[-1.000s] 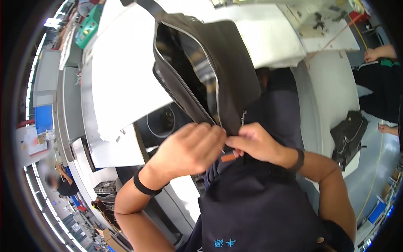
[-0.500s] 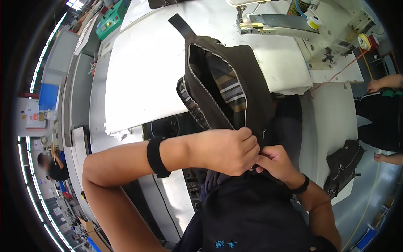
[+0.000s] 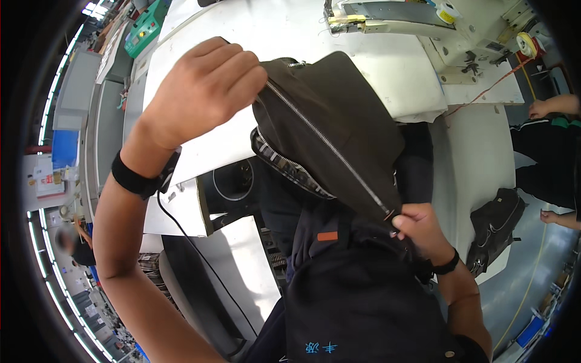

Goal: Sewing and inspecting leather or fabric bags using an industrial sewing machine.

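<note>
A dark brown bag (image 3: 357, 109) lies slanting from the white table toward my lap. Its long main zipper (image 3: 327, 140) is closed along most of its visible length. A second zipped pocket (image 3: 289, 164) on its left side gapes, showing plaid lining. At the bag's far end, my left hand (image 3: 209, 91) is closed in a fist at the zipper's upper end; the pull itself is hidden by the fingers. My right hand (image 3: 423, 228) pinches the near end of the bag, beside the zipper's lower end.
A sewing machine (image 3: 393, 17) stands at the back right of the white table (image 3: 200, 142). Another dark bag (image 3: 497, 224) lies to the right, near a co-worker (image 3: 548, 157). A green box-shaped device (image 3: 145, 27) sits far left. A black cord (image 3: 203, 257) hangs below my left wrist.
My left hand has moved from the near end up to the far left end of the bag. The main zipper, gaping before, is now closed. My right hand stays at the near end.
</note>
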